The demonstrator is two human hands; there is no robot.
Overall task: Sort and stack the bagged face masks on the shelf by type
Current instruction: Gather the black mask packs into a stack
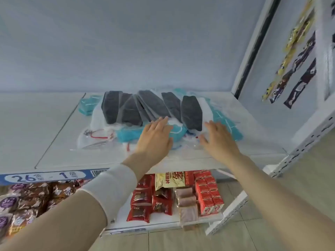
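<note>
A mixed heap of bagged face masks lies on the white shelf point(54, 134). Several dark grey masks point(192, 113) in clear bags fan across the back of the heap. Teal masks point(126, 135) lie under and in front of them, with more teal at the left end point(87, 105) and right end point(226, 127). A clear bag with red cords point(97, 136) sits at the front left. My left hand point(155, 136) reaches flat over the teal masks, fingers straight, fingertips at the grey ones. My right hand point(217, 140) hovers with spread fingers over the heap's right front.
A blue price strip point(45, 176) runs along the shelf's front edge. Below it, a lower shelf holds red snack packets point(143, 201), red boxes point(208, 194) and brown bags point(27, 200). A white perforated upright point(297, 154) stands at right, with hanging snack strips point(299, 69) beyond it.
</note>
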